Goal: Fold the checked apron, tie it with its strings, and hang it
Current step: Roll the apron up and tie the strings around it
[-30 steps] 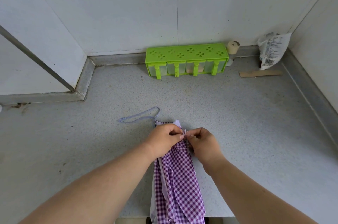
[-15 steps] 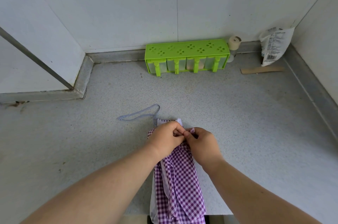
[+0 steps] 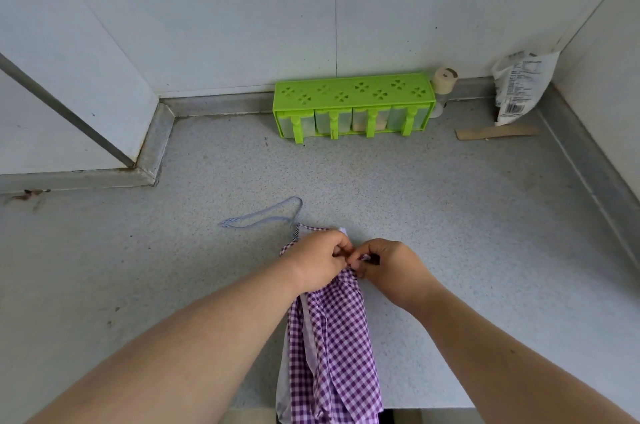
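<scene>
Now, taking the checked apron point(image 3: 332, 347) as my landmark: it lies folded into a long narrow bundle on the grey speckled bench point(image 3: 450, 233), its near end hanging over the bench edge towards me and its far end bunched under my hands. Off to the far left of the apron, a stained patch point(image 3: 27, 195) marks the bench beside the raised kerb. Just left of the apron's far end, one pale string point(image 3: 263, 217) runs out in a flat loop on the bench, joined to the apron's top corner. My left hand point(image 3: 318, 262) sits on the apron's far end, its grip closed tight on the bunched cloth, with the fingers curled down and in. Touching it, just right of the apron's far end, my right hand point(image 3: 391, 267) has its grip pinched narrow on a small bit of checked fabric or string; I cannot tell which, since the fingers hide it. Both forearms reach in from the near edge, one on each side of the apron. Well beyond the apron, against the back wall, stands a green spice rack point(image 3: 353, 105) with four clear drawers. Right of the rack, touching its end, is a small capped bottle point(image 3: 445, 84). Further right lie a strip of cardboard point(image 3: 495, 132) and, in the corner, a white printed packet point(image 3: 519, 87) leaning on the wall.
</scene>
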`<state>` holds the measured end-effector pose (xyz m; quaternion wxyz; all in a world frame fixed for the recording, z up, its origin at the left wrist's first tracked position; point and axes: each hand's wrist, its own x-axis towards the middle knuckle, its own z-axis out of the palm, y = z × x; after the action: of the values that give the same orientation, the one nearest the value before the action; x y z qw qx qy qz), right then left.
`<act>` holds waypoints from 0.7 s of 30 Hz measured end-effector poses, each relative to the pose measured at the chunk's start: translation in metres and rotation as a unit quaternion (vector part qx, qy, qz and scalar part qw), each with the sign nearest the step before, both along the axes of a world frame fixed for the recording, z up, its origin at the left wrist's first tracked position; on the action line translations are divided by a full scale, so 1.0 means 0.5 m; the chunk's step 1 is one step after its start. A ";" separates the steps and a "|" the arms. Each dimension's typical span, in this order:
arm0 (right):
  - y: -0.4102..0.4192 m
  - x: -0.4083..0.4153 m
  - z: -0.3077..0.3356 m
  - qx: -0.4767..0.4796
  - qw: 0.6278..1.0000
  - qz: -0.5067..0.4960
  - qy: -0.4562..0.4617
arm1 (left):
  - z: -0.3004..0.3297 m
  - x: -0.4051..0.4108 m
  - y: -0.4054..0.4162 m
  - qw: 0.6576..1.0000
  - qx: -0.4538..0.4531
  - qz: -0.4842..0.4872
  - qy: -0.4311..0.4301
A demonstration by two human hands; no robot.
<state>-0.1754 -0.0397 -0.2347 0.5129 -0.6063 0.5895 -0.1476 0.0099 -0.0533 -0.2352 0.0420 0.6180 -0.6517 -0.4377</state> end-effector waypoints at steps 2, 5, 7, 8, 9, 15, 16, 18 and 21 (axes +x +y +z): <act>-0.006 -0.003 0.001 0.006 1.000 0.014 0.014 | 0.000 0.000 0.000 1.000 0.005 0.001 0.007; -0.011 0.001 -0.001 0.015 0.999 0.004 0.045 | 0.003 -0.001 0.001 1.000 0.008 0.001 0.012; -0.012 0.011 -0.003 0.009 0.997 -0.009 0.078 | 0.003 -0.004 0.004 1.000 0.008 0.001 0.014; -0.012 0.017 -0.003 0.005 0.996 -0.020 0.089 | 0.002 -0.005 0.005 1.000 0.005 0.000 0.008; -0.009 0.023 -0.004 -0.003 0.994 -0.027 0.101 | 0.002 -0.007 0.006 1.000 -0.002 -0.004 0.001; 0.029 0.034 -0.032 -0.159 0.975 0.000 0.158 | 0.012 -0.011 -0.007 0.999 0.000 -0.042 -0.029; 0.032 0.030 -0.040 -0.176 0.973 0.004 0.152 | 0.014 -0.010 -0.011 0.998 0.008 -0.048 -0.033; 0.033 0.024 -0.055 -0.210 0.968 0.014 0.135 | 0.017 -0.007 -0.018 0.997 0.019 -0.061 -0.044; 0.033 0.019 -0.064 -0.261 0.958 0.033 0.118 | 0.018 -0.005 -0.023 0.994 0.019 -0.087 -0.063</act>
<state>-0.1660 -0.0233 -0.2666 0.2682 -0.7512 0.5664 -0.2072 0.0073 -0.0647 -0.2260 -0.0492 0.5861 -0.6958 -0.4123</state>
